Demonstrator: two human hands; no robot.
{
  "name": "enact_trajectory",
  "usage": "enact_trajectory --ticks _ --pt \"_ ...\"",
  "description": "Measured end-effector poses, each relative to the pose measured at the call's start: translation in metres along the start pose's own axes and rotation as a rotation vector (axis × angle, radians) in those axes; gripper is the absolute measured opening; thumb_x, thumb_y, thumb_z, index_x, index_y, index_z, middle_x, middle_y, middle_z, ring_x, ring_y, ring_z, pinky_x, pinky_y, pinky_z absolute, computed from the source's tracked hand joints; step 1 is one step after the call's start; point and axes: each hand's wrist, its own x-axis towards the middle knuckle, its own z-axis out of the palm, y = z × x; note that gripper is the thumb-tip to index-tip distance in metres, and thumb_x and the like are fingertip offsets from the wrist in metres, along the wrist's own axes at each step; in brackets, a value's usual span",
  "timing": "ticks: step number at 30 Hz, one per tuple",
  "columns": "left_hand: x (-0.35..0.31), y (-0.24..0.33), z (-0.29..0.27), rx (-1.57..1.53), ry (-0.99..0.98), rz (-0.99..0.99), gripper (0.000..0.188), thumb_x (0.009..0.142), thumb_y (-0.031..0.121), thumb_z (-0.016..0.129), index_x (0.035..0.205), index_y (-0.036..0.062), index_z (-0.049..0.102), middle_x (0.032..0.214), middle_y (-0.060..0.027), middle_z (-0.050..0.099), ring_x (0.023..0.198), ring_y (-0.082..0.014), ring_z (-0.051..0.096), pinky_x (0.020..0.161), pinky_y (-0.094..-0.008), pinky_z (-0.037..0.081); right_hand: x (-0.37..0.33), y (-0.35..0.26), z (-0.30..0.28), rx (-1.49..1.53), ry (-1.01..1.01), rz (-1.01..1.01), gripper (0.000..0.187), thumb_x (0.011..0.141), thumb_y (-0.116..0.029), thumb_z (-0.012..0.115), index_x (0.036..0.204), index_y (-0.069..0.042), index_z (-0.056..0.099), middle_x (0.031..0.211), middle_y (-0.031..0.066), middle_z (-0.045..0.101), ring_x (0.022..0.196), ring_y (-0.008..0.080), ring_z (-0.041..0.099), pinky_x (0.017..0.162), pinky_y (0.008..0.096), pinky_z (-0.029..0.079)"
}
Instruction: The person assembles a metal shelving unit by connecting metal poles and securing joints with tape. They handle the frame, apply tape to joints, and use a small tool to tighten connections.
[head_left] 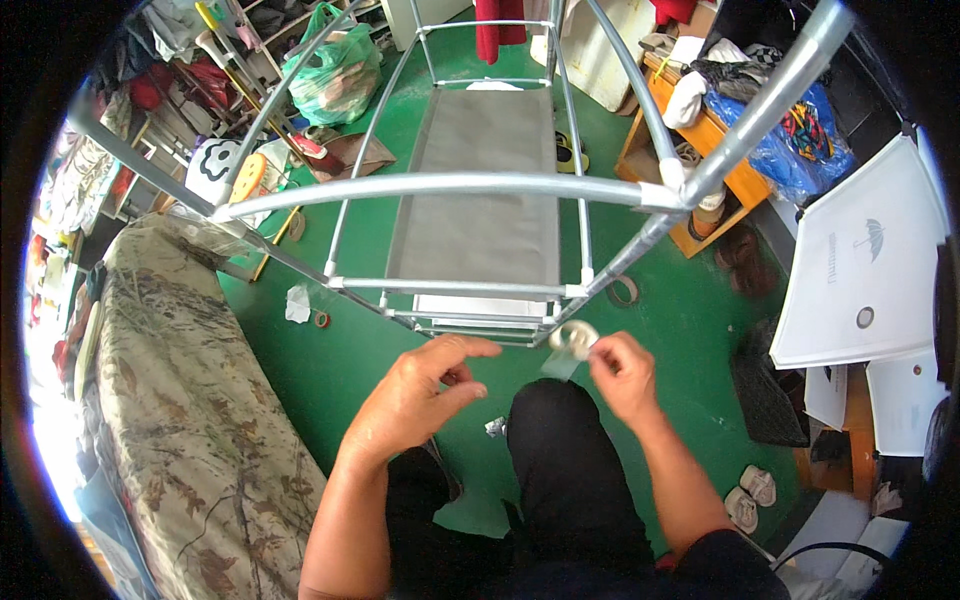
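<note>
A roll of clear tape [557, 343] is pinched in the fingers of my right hand [624, 378], with a loose translucent strip [561, 366] hanging from it above my knee. To the left, my left hand [408, 395] is raised with thumb and forefinger apart and nothing between them. Both hands are in front of a metal tube rack [435, 186] joined by white connectors. Grey fabric shelves [480, 235] stretch across the rack's inside. Neither hand touches the tubes.
A camouflage-covered bulk [190, 390] fills the left side. A green plastic bag [338, 75] lies behind it. At right are a wooden shelf unit [735, 165] with shoes, a blue bag [790, 150] and white panels [865, 255]. Another tape roll [623, 291] lies on the green floor [690, 340].
</note>
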Motion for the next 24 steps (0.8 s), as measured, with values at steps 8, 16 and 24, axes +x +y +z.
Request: enact_trajectory --ticks 8,16,24 --pt "-0.014 -0.021 -0.025 -0.03 0.119 -0.097 0.036 0.088 -0.007 0.067 0.123 0.0007 0.065 0.11 -0.0037 0.068 0.088 -0.0089 0.059 0.081 -0.0261 0.05 -0.023 0.182 -0.021 -0.509 0.174 0.284 0.013 0.083 -0.012 0.074 0.087 -0.007 0.063 0.088 0.0131 0.068 0.078 0.0343 0.068 0.068 0.0471 0.053" --pt "-0.016 -0.028 -0.029 0.07 0.156 -0.125 0.039 0.088 -0.007 0.066 0.125 0.0001 0.063 0.108 -0.007 0.07 0.086 -0.011 0.059 0.078 -0.0277 0.051 -0.069 0.264 0.006 -0.698 0.209 0.616 0.013 0.08 -0.018 0.076 0.087 -0.01 0.069 0.09 0.0109 0.071 0.083 0.0331 0.07 0.076 0.0466 0.055" --pt "-0.018 -0.038 -0.037 0.031 0.259 -0.231 0.037 0.089 -0.004 0.064 0.125 0.0003 0.063 0.108 -0.0093 0.072 0.091 -0.0116 0.062 0.083 -0.0283 0.052 -0.091 0.309 0.011 -0.6 0.298 0.758 0.011 0.081 -0.016 0.073 0.09 -0.01 0.071 0.082 0.013 0.074 0.078 0.0318 0.073 0.074 0.0433 0.058"
